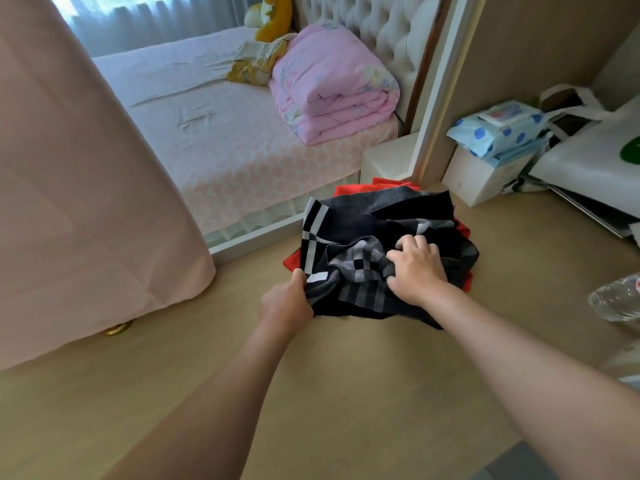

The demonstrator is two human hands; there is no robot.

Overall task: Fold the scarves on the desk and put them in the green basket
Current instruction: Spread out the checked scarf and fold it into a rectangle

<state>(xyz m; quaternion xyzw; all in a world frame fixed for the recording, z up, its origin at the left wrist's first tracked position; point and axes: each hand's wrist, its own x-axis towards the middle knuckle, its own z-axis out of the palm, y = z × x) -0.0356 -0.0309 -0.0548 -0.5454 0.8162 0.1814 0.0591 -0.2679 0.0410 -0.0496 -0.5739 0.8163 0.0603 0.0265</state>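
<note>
Left hand (289, 299) pinching near-left edge of checked scarf (363, 251), right hand (417, 268) gripping its bunched middle, red scarf (462, 230) under, bare desk (346, 393) nearer.

Both forearms are shown bare up to the frame's edge; the left hand (286, 302) and right hand (418, 271) are likewise uncovered.

Bare desk (346, 393) nearside, pink drape (86, 202) crowding left, box (481, 178), bag (588, 157), seemingly a bottle (616, 299) right.
</note>
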